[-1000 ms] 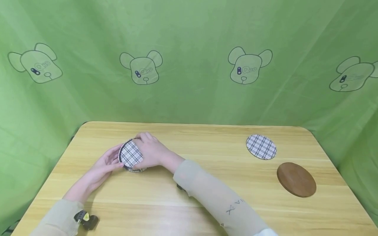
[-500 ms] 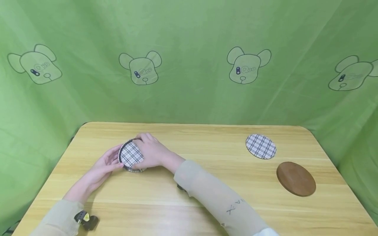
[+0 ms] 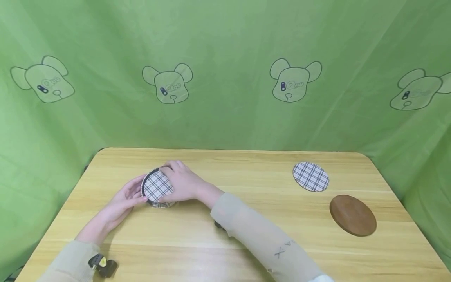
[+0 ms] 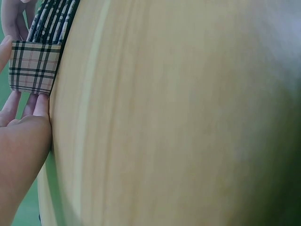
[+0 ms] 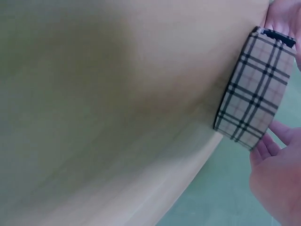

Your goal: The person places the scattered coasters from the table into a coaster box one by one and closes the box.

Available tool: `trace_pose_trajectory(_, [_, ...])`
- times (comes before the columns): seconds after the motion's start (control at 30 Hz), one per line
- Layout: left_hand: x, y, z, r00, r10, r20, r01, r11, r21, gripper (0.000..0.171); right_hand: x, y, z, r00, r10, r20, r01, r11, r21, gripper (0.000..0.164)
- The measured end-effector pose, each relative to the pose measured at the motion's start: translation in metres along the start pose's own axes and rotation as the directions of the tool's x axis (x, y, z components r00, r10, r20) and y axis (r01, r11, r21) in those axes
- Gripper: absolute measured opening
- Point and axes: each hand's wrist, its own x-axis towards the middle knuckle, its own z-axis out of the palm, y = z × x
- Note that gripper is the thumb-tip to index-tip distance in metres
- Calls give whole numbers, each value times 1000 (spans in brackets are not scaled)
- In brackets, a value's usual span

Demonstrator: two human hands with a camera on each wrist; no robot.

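A round plaid coaster holder (image 5: 256,92) stands on the wooden table at the left. In the left wrist view, stacked coaster edges (image 4: 54,23) show in the opening of its plaid wall. A plaid coaster (image 3: 156,186) lies on top, inside a dark rim. My left hand (image 3: 121,201) grips the holder's left side, thumb at the near edge and fingers against the wall. From the right, my right hand (image 3: 183,182) spans the holder, with its thumb at the near side and fingers at the far side. Its palm covers the right part of the top.
Another plaid coaster (image 3: 311,177) lies flat toward the back right of the table (image 3: 246,219). Nearer to me is a thick brown round disc (image 3: 353,215). A green curtain (image 3: 225,113) with printed animal heads hangs behind the table.
My right hand has shifted slightly to the right over the holder, showing a bit more of the top coaster. The left hand stays put. The head view has tilted a little.
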Motion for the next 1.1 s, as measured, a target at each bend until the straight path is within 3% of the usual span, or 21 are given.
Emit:
trace_pose_trajectory(0.43, [0,-2,-1,1000,4,-16,-4,1000,-8,86,-12,17,-16,998,40,-44,-35,992,125,98])
trace_pose_trajectory(1.1, [0,-3,0,999,32,-9,-32,999,-14,86,-36,53,-26,994,91,-64,-77,979,191,100])
